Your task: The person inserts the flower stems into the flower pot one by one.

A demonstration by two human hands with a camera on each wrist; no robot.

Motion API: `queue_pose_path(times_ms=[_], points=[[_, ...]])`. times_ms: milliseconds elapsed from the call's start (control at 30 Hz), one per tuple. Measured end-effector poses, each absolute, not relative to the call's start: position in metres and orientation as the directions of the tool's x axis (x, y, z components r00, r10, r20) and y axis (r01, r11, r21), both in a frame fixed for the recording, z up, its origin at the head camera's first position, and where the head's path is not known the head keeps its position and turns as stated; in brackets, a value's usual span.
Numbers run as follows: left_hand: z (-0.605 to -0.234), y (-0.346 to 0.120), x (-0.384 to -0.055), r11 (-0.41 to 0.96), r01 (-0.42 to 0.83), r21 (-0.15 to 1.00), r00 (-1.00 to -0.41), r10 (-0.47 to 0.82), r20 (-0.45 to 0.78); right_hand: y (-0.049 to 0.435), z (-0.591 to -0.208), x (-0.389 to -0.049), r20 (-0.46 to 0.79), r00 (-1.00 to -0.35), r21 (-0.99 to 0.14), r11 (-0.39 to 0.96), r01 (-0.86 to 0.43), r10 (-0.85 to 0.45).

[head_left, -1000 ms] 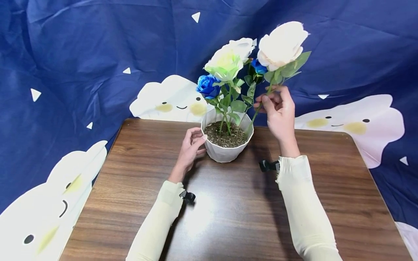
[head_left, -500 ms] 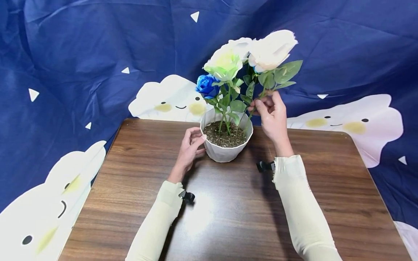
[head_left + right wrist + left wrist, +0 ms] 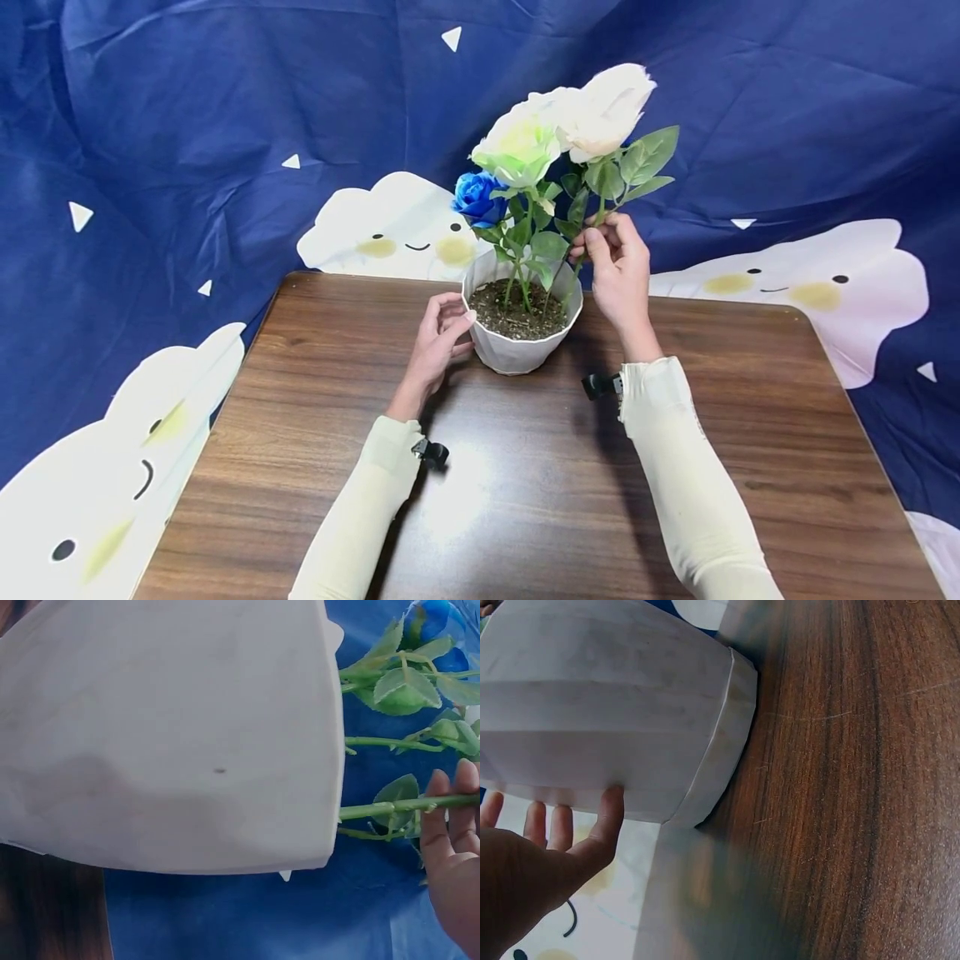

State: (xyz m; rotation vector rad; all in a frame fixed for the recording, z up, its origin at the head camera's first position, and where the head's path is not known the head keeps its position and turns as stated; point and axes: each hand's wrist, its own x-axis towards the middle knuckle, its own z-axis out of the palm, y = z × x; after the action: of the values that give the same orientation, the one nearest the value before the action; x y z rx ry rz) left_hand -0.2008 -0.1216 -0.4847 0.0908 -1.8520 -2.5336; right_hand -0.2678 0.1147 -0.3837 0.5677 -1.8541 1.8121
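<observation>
A white faceted flowerpot (image 3: 517,354) with dark soil (image 3: 517,315) stands upright on the table. My left hand (image 3: 437,342) holds its left side; in the left wrist view the thumb and fingertips touch the pot wall. On the right, my right hand (image 3: 621,271) pinches the green stem (image 3: 390,806) of a large white artificial rose (image 3: 611,112). That stem goes down inside the pot's right rim; the soil around its foot is hidden from the right wrist view. A greenish-white flower (image 3: 517,150) and a blue rose (image 3: 478,198) stand in the pot.
The brown wooden table (image 3: 525,500) has its far edge just behind the pot. A dark blue cloth (image 3: 225,92) with printed clouds hangs behind and beside it. Another white bloom, partly covered, overlaps the flowers at the back.
My right hand has moved left and slightly down with the white rose, whose bloom now overlaps the other white ones. The left hand and the pot have stayed in place.
</observation>
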Motion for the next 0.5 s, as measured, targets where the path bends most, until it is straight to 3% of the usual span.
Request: queue_pose_path(times_ms=[333,500], points=[[-0.484,-0.122,-0.202,-0.295,-0.032,0.955,-0.998,-0.04,-0.046,0.116,-0.392,-0.269,0.661,-0.746,-0.75,0.064,-0.658,0.074],[-0.483,-0.123,-0.201,-0.297,-0.039,0.954,-0.998,-0.032,-0.051,0.113,-0.398,-0.27,0.654,-0.752,-0.756,0.04,-0.653,0.086]])
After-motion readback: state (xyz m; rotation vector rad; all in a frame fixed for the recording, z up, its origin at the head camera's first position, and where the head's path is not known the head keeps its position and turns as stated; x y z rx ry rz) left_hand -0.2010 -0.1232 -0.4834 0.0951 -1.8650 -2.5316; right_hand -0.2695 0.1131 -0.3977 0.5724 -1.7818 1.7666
